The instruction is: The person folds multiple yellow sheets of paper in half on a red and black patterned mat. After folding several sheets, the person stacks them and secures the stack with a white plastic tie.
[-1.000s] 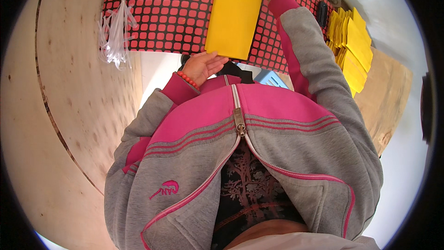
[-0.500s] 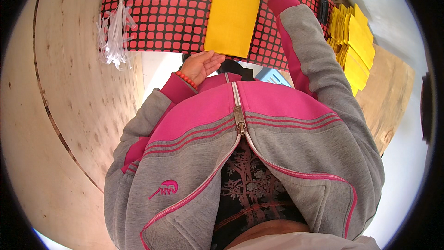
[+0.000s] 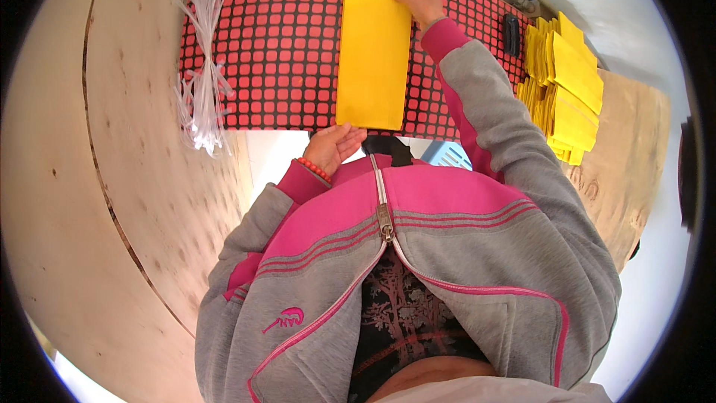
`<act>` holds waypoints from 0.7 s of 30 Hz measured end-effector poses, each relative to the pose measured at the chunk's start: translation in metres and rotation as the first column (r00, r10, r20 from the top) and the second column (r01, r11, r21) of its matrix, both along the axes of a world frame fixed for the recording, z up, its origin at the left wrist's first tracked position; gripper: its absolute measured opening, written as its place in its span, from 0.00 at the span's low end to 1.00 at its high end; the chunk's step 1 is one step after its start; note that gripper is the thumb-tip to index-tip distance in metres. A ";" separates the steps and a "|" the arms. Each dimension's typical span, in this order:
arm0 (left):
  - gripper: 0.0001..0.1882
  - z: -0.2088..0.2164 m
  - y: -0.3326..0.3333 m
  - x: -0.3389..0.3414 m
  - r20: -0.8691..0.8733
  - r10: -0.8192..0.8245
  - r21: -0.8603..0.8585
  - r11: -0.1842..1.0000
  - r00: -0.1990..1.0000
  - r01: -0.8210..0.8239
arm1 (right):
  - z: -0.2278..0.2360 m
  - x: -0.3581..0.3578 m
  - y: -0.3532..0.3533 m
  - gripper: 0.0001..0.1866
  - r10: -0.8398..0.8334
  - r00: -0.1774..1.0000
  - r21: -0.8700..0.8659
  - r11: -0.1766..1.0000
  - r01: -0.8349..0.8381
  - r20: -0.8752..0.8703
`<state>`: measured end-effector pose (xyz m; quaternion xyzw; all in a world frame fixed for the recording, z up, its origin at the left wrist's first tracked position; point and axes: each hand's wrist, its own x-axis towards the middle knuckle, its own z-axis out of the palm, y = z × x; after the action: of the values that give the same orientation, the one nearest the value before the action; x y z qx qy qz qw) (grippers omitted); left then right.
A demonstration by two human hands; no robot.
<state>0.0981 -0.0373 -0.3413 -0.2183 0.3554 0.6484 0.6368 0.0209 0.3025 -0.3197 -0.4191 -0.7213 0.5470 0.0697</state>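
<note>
On the bench (image 3: 276, 45), a bundle of pale strips (image 3: 203, 75) lies at the left. The left hand (image 3: 333, 148) is palm up, fingers loosely spread out, at the near edge of the yellow sheet (image 3: 375, 45), which lies flat beyond it. The right hand (image 3: 422, 6) sits at the sheet's right edge, thumb laid over it; whether it grips cannot be told. Farther right are a black object (image 3: 511, 35) and a yellow stack (image 3: 563, 89).

The yellow panel (image 3: 373, 48) looks smooth and matt, the strips (image 3: 206, 101) glossy plastic, the jacket (image 3: 313, 291) soft cloth, its zip pull (image 3: 385, 221) metal.
</note>
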 end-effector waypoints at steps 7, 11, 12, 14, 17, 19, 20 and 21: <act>0.17 0.000 -0.001 -0.001 -0.001 -0.015 0.006 1.000 1.000 0.015 | 0.000 0.004 0.002 0.19 -0.013 1.000 0.121 0.993 0.010 0.028; 0.18 0.008 0.000 -0.004 -0.007 -0.119 0.021 0.993 0.993 0.119 | -0.015 0.004 0.014 0.22 -0.030 0.998 0.227 0.974 0.016 0.060; 0.18 0.012 0.000 -0.007 -0.011 -0.180 0.027 0.983 0.984 0.180 | -0.018 0.006 0.018 0.22 -0.019 0.999 0.261 0.965 0.007 0.046; 0.18 0.025 -0.001 -0.011 -0.079 -0.297 0.025 0.954 0.952 0.299 | -0.021 0.012 0.023 0.23 -0.043 0.998 0.307 0.951 0.025 0.053; 0.16 0.045 -0.001 -0.018 -0.324 -0.413 -0.055 0.907 0.851 0.418 | -0.016 0.028 0.019 0.22 -0.079 0.994 0.303 0.948 0.097 -0.069; 0.13 0.053 0.005 -0.023 -0.577 -0.344 -0.077 0.926 0.741 0.369 | -0.005 0.048 0.008 0.19 -0.049 0.991 0.290 0.953 0.085 -0.128; 0.13 0.055 0.012 -0.027 -0.719 -0.295 -0.097 0.939 0.629 0.330 | 0.003 0.061 -0.002 0.18 -0.028 0.983 0.243 0.967 0.072 -0.181; 0.12 0.056 0.020 -0.032 -0.827 -0.278 -0.139 0.943 0.488 0.303 | 0.011 0.075 -0.013 0.17 -0.016 0.971 0.186 0.980 0.063 -0.240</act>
<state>0.0665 -0.0177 -0.2855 0.1893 0.6388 0.5606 0.4917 0.0956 0.2894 -0.3087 -0.3564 -0.7488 0.5192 0.2065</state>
